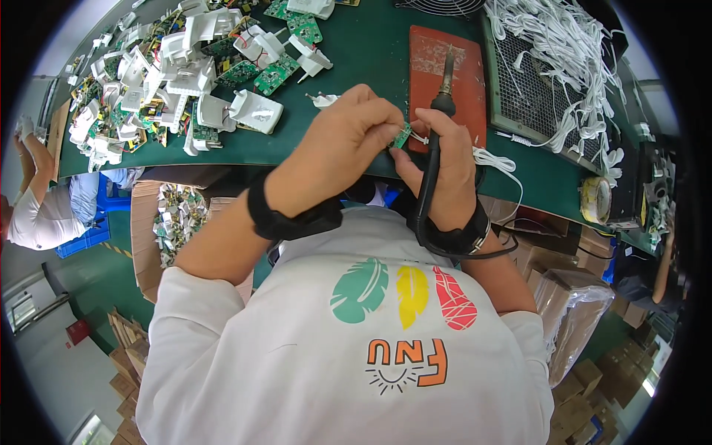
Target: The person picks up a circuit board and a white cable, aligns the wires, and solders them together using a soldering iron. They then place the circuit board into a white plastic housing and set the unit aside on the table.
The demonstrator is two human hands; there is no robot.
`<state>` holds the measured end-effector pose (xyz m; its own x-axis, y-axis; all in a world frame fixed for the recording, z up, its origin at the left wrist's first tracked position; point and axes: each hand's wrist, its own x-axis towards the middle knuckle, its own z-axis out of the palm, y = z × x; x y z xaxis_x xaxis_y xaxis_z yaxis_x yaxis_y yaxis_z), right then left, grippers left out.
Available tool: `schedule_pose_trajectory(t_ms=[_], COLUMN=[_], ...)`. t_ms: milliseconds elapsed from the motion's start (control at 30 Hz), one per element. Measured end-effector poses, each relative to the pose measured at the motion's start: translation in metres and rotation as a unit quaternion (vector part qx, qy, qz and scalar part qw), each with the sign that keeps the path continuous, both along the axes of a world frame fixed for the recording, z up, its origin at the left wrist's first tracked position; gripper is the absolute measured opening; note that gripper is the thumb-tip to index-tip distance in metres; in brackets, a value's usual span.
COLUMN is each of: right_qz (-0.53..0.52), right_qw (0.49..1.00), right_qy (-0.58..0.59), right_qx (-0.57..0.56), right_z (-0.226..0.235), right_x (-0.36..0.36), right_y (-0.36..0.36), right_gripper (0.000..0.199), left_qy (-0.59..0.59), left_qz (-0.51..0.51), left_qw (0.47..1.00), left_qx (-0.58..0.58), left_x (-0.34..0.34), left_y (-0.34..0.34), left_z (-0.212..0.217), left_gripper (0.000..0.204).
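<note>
Small green circuit board (402, 136) up between both hands above the bench's near edge, its long axis slanting from near-left to far-right. Left hand (363, 126): thumb and index pinched at the board's left side. Right hand (446, 159): thumb and index curved round the other side, white wire (420, 138) between; cannot tell whether that thumb presses the board. Soldering iron (431, 167) lies across the right hand, tip pointing away from the board, over a red mat (423, 89). Dark green bench (356, 44); heaped white housings (256, 111) left, white cables (549, 37) right. Beyond, left: a co-worker (44, 211).
</note>
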<state>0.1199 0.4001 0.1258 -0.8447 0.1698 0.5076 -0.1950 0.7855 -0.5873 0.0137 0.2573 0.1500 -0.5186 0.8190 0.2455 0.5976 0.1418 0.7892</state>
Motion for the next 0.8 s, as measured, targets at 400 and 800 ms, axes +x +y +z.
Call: schedule_pose_trajectory(t_ms=[400,800], right_qz=[-0.012,0.024], right_qw=[0.976,0.974], right_qy=[-0.033,-0.074], right_qx=[-0.213,-0.213], right_z=[0.038,0.042], right_x=[0.041,0.037], right_y=[0.028,0.031], right_gripper=[0.027,0.020], left_qy=[-0.019,0.051], left_qz=[0.126,0.120], left_qw=[0.992,0.991], left_qx=[0.019,0.004], left_x=[0.006,0.009], left_y=[0.017,0.022], left_z=[-0.018,-0.018], left_gripper=[0.008,0.006])
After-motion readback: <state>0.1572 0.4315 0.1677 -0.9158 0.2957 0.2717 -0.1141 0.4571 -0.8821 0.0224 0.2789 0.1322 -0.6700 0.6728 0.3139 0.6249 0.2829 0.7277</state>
